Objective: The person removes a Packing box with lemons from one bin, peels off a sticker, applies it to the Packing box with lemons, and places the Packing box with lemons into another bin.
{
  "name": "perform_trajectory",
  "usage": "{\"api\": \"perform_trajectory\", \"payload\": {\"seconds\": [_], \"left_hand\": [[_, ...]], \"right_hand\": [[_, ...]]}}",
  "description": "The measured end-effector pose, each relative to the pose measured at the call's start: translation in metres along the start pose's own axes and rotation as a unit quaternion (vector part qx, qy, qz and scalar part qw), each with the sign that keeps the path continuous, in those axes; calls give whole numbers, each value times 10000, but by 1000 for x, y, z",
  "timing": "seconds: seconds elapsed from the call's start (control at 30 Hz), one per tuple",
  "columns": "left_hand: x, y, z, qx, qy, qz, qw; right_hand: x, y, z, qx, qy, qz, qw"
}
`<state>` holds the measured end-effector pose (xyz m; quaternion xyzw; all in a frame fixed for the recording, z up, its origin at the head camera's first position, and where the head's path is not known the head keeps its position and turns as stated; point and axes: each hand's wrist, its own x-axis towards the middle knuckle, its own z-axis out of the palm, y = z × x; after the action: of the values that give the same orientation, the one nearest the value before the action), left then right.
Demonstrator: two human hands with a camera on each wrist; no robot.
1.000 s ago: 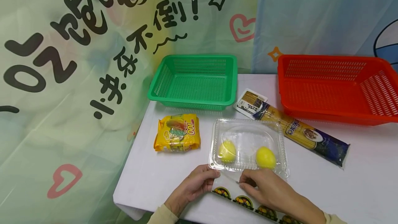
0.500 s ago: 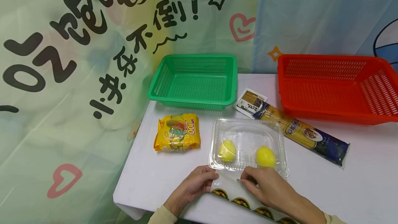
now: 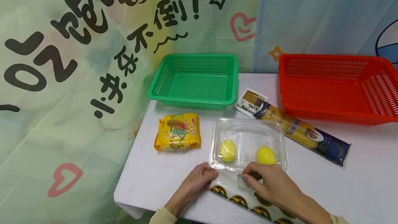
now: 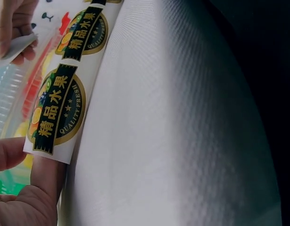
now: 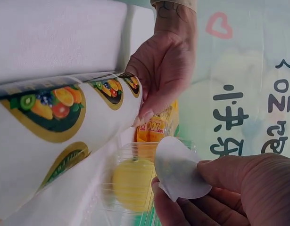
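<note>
My left hand (image 3: 193,185) pinches the corner of a white sheet of round fruit stickers (image 3: 222,179), thumb on one face and fingers behind. Gold-rimmed labels with fruit pictures and the words "QUALITY FRESH" show on the sheet in the left wrist view. Between thumb and fingers my right hand (image 3: 275,186) pinches a single round sticker (image 5: 180,168), its pale back toward the right wrist camera. Just beyond the sheet lies a clear plastic clamshell box (image 3: 245,127). Two yellow lemon-like fruits (image 3: 266,155) show through it, one left and one right.
A yellow snack packet (image 3: 178,132) lies left of the box. To the right, a pack of spaghetti (image 3: 306,132) overlaps a white labelled packet (image 3: 248,103). A green basket (image 3: 199,103) and a red basket (image 3: 335,115) stand at the back.
The sticker in my right hand now shows more plainly, peeled up from the sheet. My right hand has risen slightly. My left hand has kept its grip on the sheet corner.
</note>
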<state>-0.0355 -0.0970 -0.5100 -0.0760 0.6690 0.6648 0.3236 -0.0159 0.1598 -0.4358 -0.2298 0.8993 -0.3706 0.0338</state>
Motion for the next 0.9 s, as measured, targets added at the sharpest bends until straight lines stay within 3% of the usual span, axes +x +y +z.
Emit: {"api": "perform_trajectory", "payload": {"seconds": [0.27,0.47,0.7,0.9], "left_hand": [[-1,8,-5,81,192,192,9996],[-1,18,-20,-102,336,432,9984],[-6,44,-42,208,869,657,9938],[-9,72,-46,422,1044,1019,9884]], "right_hand": [[1,1,-3,180,51,95,9998],[3,1,-7,222,232,3,9995],[5,4,-9,225,558,-1,9982],[6,2,-11,343,663,-32,9972]]}}
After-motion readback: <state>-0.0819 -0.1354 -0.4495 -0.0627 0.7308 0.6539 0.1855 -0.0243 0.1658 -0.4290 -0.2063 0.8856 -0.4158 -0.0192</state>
